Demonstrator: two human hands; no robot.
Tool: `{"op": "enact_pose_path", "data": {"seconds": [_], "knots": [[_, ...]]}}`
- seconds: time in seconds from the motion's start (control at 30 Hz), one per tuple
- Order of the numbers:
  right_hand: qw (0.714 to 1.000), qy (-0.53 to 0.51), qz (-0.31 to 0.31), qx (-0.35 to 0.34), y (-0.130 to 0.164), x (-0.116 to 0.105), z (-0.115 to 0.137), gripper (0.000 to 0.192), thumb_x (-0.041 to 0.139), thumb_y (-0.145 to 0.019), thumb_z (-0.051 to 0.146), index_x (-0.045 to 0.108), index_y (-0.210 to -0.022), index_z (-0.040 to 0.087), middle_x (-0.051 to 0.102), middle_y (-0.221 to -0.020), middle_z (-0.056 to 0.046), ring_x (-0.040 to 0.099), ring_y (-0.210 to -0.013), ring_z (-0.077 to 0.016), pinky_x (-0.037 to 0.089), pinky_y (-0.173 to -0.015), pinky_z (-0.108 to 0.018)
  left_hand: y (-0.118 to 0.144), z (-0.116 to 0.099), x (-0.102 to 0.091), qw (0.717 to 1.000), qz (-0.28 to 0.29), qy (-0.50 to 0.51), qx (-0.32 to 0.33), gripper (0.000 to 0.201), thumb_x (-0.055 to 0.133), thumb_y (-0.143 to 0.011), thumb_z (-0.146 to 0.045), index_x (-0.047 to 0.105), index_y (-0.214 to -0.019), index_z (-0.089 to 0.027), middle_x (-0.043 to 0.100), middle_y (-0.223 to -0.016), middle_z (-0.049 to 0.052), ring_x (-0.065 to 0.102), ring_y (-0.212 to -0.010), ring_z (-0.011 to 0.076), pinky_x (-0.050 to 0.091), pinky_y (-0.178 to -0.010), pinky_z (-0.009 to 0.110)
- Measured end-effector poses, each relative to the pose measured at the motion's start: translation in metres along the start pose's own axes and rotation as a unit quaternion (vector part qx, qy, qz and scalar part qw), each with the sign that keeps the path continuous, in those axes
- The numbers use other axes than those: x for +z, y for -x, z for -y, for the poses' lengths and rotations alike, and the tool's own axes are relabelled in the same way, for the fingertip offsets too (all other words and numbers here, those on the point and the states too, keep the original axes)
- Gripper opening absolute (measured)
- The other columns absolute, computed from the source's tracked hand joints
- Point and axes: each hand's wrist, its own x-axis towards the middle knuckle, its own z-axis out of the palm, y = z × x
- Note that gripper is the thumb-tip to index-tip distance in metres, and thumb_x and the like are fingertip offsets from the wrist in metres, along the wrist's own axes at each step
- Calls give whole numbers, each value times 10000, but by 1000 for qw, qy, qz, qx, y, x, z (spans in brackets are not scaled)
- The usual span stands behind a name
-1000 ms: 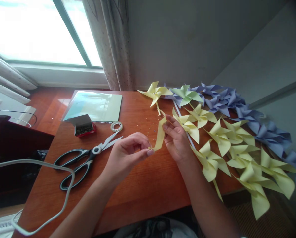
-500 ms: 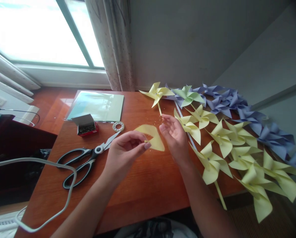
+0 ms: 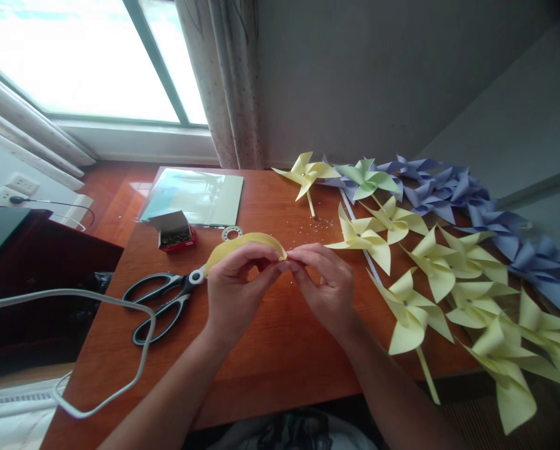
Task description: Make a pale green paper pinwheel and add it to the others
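Observation:
A curved piece of yellow paper arches up behind my left hand, which pinches its end between thumb and fingers. Meeting it tip to tip, my right hand grips the same small folded point of the paper, near the middle of the view. What else may sit between the fingertips is too small to make out. Just left of my left hand lie scissors with black and grey handles, their blades hidden behind the hand and paper. A roll of tape rests right behind the paper.
Yellow pinwheels and blue-purple ones spread over the table's right side, with one green pinwheel among them. A small open box stands near a clear packet of paper. A white cable loops over the left edge.
My right hand has moved left and closed at the paper's tip beside my left fingers. The yellow paper has swung to the left, over the scissor blades. The view has shifted slightly.

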Motion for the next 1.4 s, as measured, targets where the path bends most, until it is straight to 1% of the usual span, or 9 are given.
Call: {"op": "enact_pose_path", "data": {"seconds": [0.07, 0.13, 0.37, 0.57, 0.77, 1.03, 1.2, 1.33, 1.4], "knots": [[1000, -16, 0, 4, -1, -1, -1, 203, 679, -903, 71, 749, -1012, 228, 747, -916, -49, 712, -850, -158, 594, -777, -289, -1, -1, 1, 999, 29, 21, -7, 229, 879, -678, -60, 762, -807, -209, 741, -840, 11, 669, -757, 125, 559, -671, 197], [1000, -31, 0, 6, -1, -2, -1, 213, 673, -904, 66, 752, -1012, 233, 745, -913, -45, 711, -848, -156, 592, -774, -291, -2, -3, 1, 998, 40, 41, -24, 213, 884, -676, -68, 768, -787, -208, 739, -834, 14, 671, -750, 124, 564, -660, 192], [998, -66, 3, 15, -1, -5, -2, 192, 703, -903, 104, 766, -1002, 256, 733, -906, -31, 703, -834, -157, 585, -758, -301, -4, -3, 0, 984, 43, 124, -120, 208, 932, -616, -117, 780, -730, -203, 735, -744, 15, 677, -695, 124, 578, -638, 184], [997, -78, 7, 21, -3, -6, -2, 156, 719, -899, 134, 770, -974, 261, 740, -881, -20, 703, -808, -157, 583, -731, -296, -6, -5, 0, 977, 60, 138, -150, 200, 944, -599, -151, 779, -698, -204, 745, -719, 28, 677, -654, 133, 581, -599, 198], [997, -62, 5, 36, -2, -7, -4, 116, 715, -907, 177, 767, -956, 267, 748, -871, -20, 712, -811, -167, 600, -733, -313, -5, -9, 2, 986, 43, 83, -136, 205, 947, -613, -259, 770, -700, -204, 755, -724, 52, 694, -646, 176, 599, -571, 259], [997, -71, -2, 33, -3, -6, -4, 141, 718, -899, 141, 769, -956, 260, 742, -877, -22, 699, -808, -156, 587, -734, -302, -2, -11, 2, 995, 27, 41, -83, 151, 921, -656, -214, 792, -733, -200, 774, -803, 56, 717, -716, 173, 621, -657, 248], [997, -70, -10, 44, -4, -6, -5, 120, 712, -903, 162, 774, -941, 257, 744, -866, -22, 703, -798, -160, 588, -722, -301, -2, -14, 2, 996, 42, 33, -70, 92, 874, -724, -184, 803, -780, -198, 775, -818, 56, 713, -695, 156, 620, -651, 228], [997, -64, -15, 52, -3, -6, -6, 114, 714, -902, 174, 778, -938, 261, 744, -865, -21, 702, -800, -164, 587, -723, -304, -2, -11, 1, 996, 50, 13, -68, 80, 841, -766, -199, 802, -836, -197, 768, -836, 63, 714, -696, 167, 629, -662, 252], [997, -63, -17, 47, -3, -6, -6, 123, 716, -899, 165, 780, -942, 261, 741, -864, -19, 699, -800, -161, 584, -725, -302, -1, -9, -1, 998, 50, -6, -49, 72, 818, -791, -196, 798, -860, -200, 766, -849, 65, 721, -713, 177, 632, -673, 268]]}}
